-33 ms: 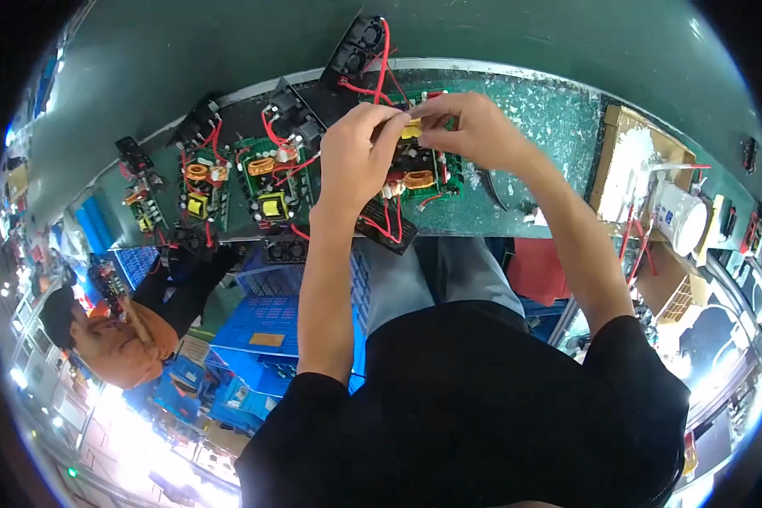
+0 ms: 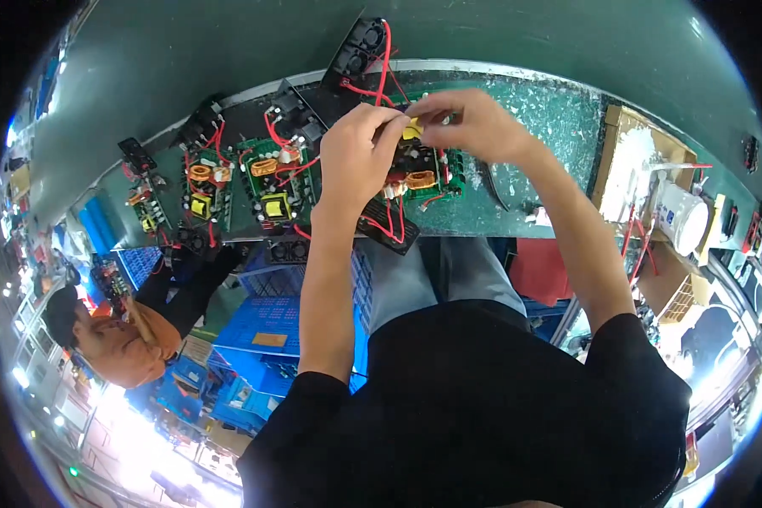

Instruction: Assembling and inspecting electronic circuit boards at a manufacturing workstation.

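A green circuit board point(image 2: 453, 179) lies on the bench in front of me, with a copper-wound coil point(image 2: 419, 180) at its near side and a yellow-wrapped transformer point(image 2: 412, 129) farther back. Above its far part my left hand point(image 2: 353, 157) has thumb and forefinger pinched together. My right hand point(image 2: 478, 131) meets it from the right, fingers bent in and tips beside the left fingertips. Whatever lies between the fingertips is too small or hidden to make out. Red wires point(image 2: 385, 59) run from the board to a black fan panel point(image 2: 357, 46) behind it.
Several similar boards stand leftward, including one with a yellow transformer point(image 2: 273, 206). Pliers or a similar dark curved tool point(image 2: 495, 188) lie right of my board. Farther right are a cardboard box point(image 2: 610, 169) and white tub point(image 2: 684, 216). Blue crates point(image 2: 267, 326) and another person point(image 2: 114, 339) are lower left.
My right hand has shifted slightly, its fingers drawn closer together over the board. The left hand keeps its pinch in nearly the same place.
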A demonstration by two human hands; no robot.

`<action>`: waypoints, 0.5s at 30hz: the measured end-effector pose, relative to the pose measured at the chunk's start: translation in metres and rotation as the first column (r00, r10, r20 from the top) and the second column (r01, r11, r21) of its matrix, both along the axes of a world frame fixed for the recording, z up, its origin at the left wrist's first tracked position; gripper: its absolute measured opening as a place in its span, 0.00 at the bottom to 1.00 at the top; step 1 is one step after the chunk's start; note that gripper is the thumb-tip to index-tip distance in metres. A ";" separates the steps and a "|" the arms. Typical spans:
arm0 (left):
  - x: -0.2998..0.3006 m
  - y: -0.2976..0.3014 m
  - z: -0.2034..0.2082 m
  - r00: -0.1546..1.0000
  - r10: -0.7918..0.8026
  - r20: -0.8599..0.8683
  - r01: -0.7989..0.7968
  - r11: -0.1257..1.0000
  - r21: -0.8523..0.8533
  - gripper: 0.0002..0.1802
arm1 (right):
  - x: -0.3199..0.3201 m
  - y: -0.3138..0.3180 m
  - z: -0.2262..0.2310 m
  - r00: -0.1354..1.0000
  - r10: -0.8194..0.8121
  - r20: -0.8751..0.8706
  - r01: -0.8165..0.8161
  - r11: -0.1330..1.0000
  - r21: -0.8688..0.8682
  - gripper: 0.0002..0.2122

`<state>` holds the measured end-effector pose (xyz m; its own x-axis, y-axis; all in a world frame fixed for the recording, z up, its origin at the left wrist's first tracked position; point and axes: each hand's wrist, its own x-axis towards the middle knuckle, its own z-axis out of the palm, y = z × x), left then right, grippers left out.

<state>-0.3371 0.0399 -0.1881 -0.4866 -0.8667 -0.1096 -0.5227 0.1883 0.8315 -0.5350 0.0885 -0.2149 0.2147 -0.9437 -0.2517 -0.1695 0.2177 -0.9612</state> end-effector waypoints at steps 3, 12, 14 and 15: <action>-0.003 -0.009 -0.006 0.986 -0.129 0.103 0.158 0.917 -0.367 0.07 | -0.010 -0.017 -0.014 0.945 -0.292 -0.149 0.308 0.946 0.097 0.12; -0.010 -0.055 -0.047 0.934 -0.137 0.330 0.346 0.583 -0.735 0.09 | -0.011 -0.070 -0.019 0.999 0.007 -0.049 0.007 0.962 0.274 0.08; -0.022 -0.058 -0.053 0.983 -0.041 0.178 0.165 0.617 -0.769 0.10 | -0.011 -0.079 -0.018 0.999 -0.007 0.053 -0.013 0.926 0.377 0.07; -0.029 -0.060 -0.054 0.994 -0.021 0.107 0.095 0.643 -0.760 0.10 | -0.013 -0.082 -0.020 0.992 0.015 0.125 -0.067 0.903 0.425 0.06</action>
